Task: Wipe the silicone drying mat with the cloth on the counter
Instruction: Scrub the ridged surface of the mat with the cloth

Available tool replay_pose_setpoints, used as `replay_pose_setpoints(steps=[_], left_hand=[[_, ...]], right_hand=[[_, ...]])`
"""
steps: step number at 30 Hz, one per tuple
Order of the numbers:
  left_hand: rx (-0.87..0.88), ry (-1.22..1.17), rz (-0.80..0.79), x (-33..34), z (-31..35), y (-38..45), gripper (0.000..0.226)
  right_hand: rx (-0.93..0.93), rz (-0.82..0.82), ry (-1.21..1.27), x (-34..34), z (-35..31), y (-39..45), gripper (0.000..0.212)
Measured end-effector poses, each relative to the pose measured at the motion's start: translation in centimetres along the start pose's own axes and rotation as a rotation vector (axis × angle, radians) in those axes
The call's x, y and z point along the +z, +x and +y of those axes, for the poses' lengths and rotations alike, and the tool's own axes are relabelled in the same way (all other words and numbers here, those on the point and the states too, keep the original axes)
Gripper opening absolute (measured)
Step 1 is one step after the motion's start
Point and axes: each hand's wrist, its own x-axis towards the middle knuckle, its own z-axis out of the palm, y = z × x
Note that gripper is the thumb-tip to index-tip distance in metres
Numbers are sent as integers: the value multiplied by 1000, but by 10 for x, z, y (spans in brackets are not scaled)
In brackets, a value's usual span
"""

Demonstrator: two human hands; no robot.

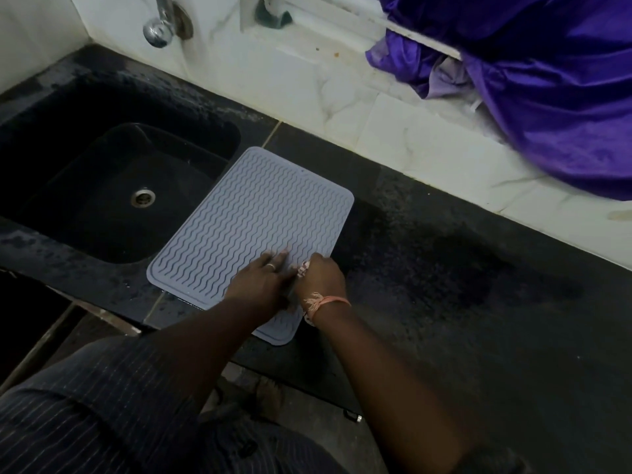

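Note:
The grey silicone drying mat (253, 213), ribbed with wavy lines, lies on the black counter (444, 295) beside the sink, its near corner close to the counter's front edge. My left hand (263, 278) rests flat on the mat's near part, fingers straight, a ring on one finger. Right next to it, my right hand (321, 275) is curled on the mat's right edge and grips a small pink-and-white cloth (303, 268). Only a bit of the cloth shows between the two hands. A frayed orange thread band circles my right wrist.
A black sink (113, 186) with a metal drain lies left of the mat, under a chrome tap (160, 25). Purple fabric (547, 97) is heaped on the white tiled ledge at the back right. The counter to the right looks damp and speckled.

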Motion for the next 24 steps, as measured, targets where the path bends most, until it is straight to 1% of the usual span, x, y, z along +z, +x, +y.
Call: replay_pose_setpoints(steps=[4,8,11,14,16,20,24], left_hand=[[-25,30,3,2,6,3,83],[-33,26,6,4,6,3,81],[-20,23,16,3,6,2,81],[6,7,6,1,2,0,83],[21,-3,-8,3,-4,-6,82],[28,34,-65,8,-10,-16,81],[1,32,-25,6,-4,-16,73]], right_hand=[[21,-15,23,3,5,-6,29],[5,-71,22,7,6,-14,28],[32,-112,46,2,5,-9,28],[65,-76,81,-11,6,4,30],[45,-47,70,-15,8,7,26],[-18,-40,43,-9,11,4,23],[-45,-36,30,-3,15,-3,22]])
